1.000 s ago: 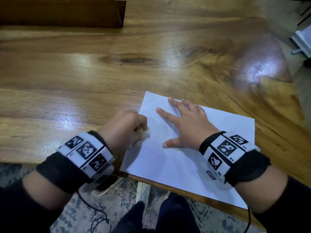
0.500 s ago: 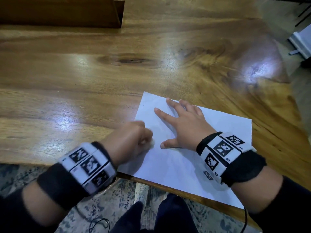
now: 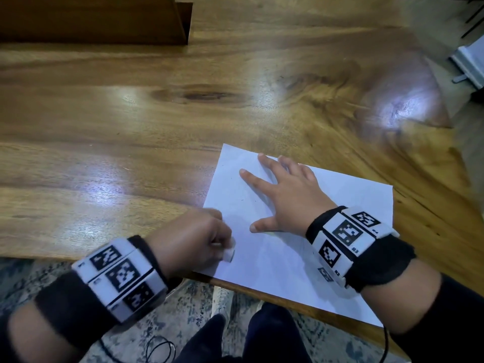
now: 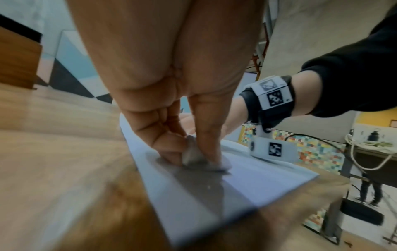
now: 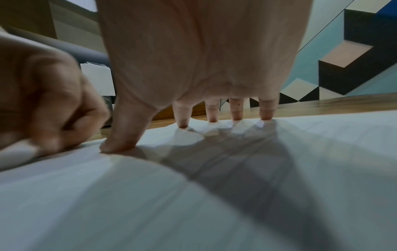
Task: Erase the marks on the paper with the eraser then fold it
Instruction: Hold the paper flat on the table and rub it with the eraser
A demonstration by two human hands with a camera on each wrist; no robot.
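Note:
A white sheet of paper [image 3: 285, 260] lies at the near edge of the wooden table [image 3: 131, 142], one corner hanging past the edge. My left hand [image 3: 199, 242] pinches a small white eraser [image 3: 229, 254] and holds it against the sheet near its left edge; the left wrist view shows the eraser [image 4: 193, 156] between thumb and fingers, touching the paper [image 4: 247, 183]. My right hand [image 3: 285, 195] lies flat on the sheet with fingers spread, pressing it down; its fingertips [image 5: 236, 117] and thumb touch the paper [image 5: 193, 203]. Only faint marks show on the sheet.
A dark wooden box [image 3: 94, 19] stands at the table's far left. A white object [image 3: 471, 61] sits off the table at the far right. Below the near edge are a patterned rug [image 3: 183, 310], a cable and my dark-clothed legs.
My left hand has slid the eraser down the sheet's left side towards the table's near edge. The right hand has stayed flat on the paper.

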